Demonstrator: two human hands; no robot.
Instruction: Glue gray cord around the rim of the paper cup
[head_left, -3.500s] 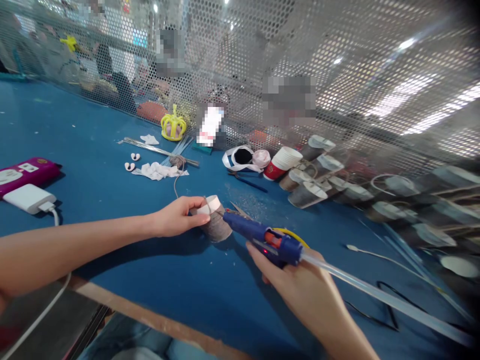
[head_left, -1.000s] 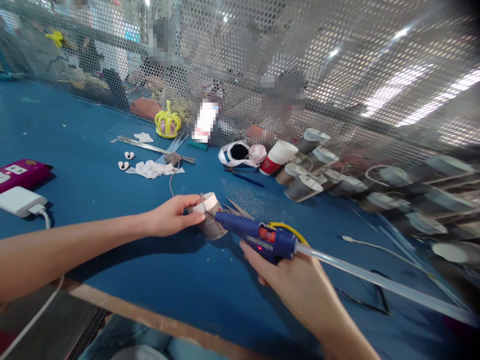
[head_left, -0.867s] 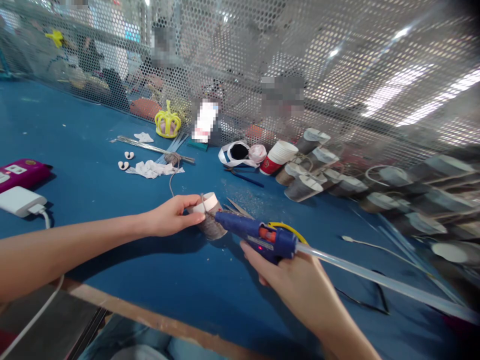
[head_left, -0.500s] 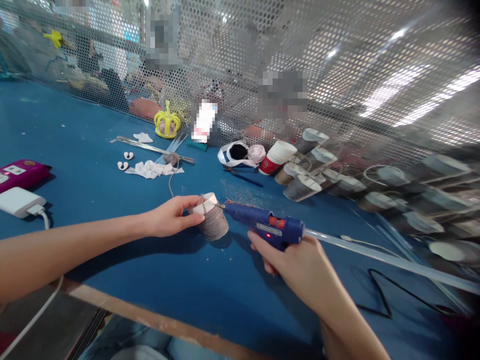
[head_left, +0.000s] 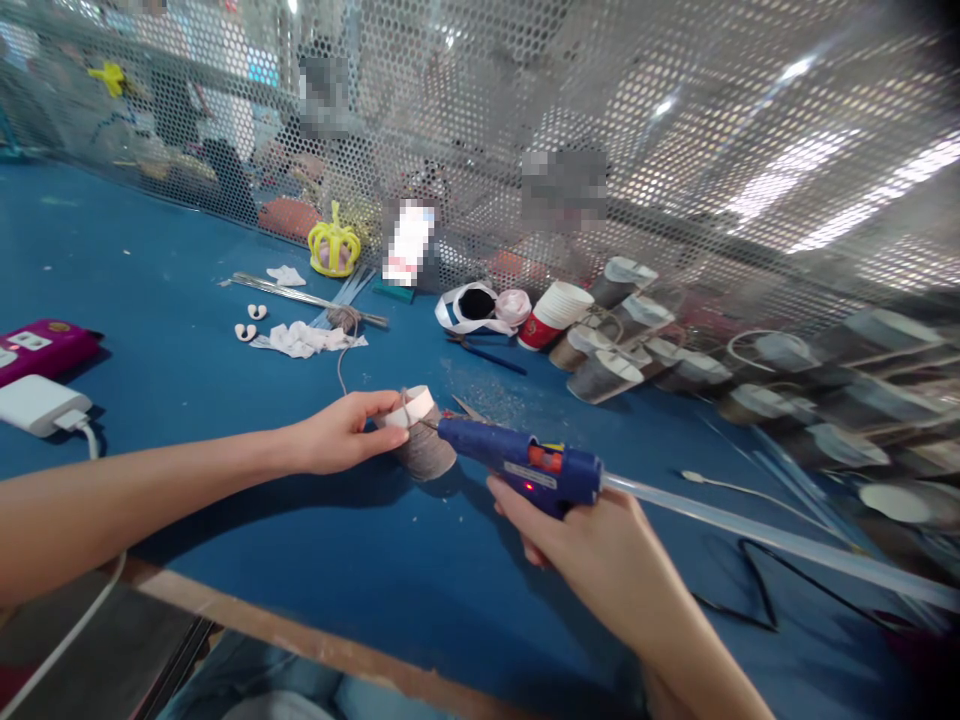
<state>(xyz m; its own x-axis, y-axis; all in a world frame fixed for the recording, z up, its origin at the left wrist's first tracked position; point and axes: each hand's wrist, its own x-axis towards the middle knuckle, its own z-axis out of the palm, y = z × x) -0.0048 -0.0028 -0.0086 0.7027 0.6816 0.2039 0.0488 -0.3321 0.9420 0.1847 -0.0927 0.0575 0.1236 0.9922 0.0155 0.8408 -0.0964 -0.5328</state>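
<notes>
My left hand [head_left: 352, 430] pinches the white rim of a paper cup [head_left: 427, 455] whose lower part is wrapped in grey cord. The cup lies tilted, its cord-wound end toward me. From it a loose grey cord [head_left: 342, 372] runs back to a small bundle on the table. My right hand [head_left: 577, 530] is wrapped round the handle of a blue hot glue gun [head_left: 517, 460] with a red light lit. A long clear glue stick [head_left: 750, 535] sticks out of its back. The gun's nozzle is at the cup's side by the cord; whether it touches, I cannot tell.
Scissors [head_left: 469, 408] lie partly behind the gun, with pliers [head_left: 491, 355] farther back. Stacked paper cups [head_left: 556, 315] and several cord-wrapped cups [head_left: 606, 375] stand right. A yellow crown-shaped piece [head_left: 334, 250] is by the mesh screen [head_left: 465, 100]. A purple power strip [head_left: 52, 350] lies left.
The glue gun has moved slightly left and down, its nozzle now lower along the cup's side. More of the scissors shows behind it. My left hand and the cup have barely moved.
</notes>
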